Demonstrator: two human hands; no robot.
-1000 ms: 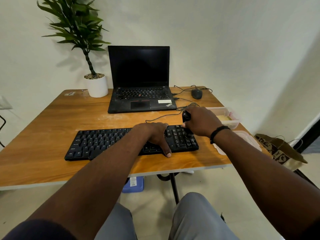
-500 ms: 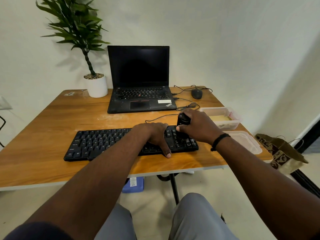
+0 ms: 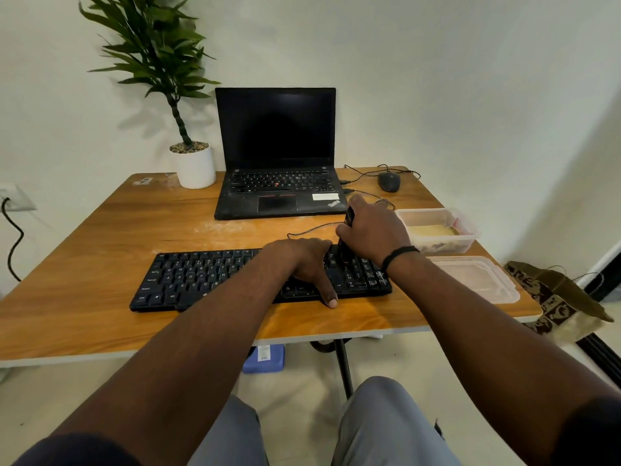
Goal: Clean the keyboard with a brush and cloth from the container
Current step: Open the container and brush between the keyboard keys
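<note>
A black keyboard point(image 3: 201, 277) lies across the front of the wooden table point(image 3: 100, 237). My left hand point(image 3: 304, 264) rests flat on its right-centre keys, thumb hanging over the front edge. My right hand point(image 3: 373, 232) grips a black brush point(image 3: 346, 237) held upright, its lower end on the keys at the keyboard's right part. A clear plastic container point(image 3: 437, 230) with a yellowish cloth inside stands to the right of my right hand. Its lid point(image 3: 477, 279) lies in front of it.
An open black laptop point(image 3: 277, 163) sits behind the keyboard. A potted plant point(image 3: 193, 163) stands at the back left, a mouse point(image 3: 389, 181) with cables at the back right. A patterned bag point(image 3: 557, 297) leans on the floor to the right.
My right hand has brought the brush leftward and down from near the container onto the keyboard's right keys. My left hand has stayed on the keyboard.
</note>
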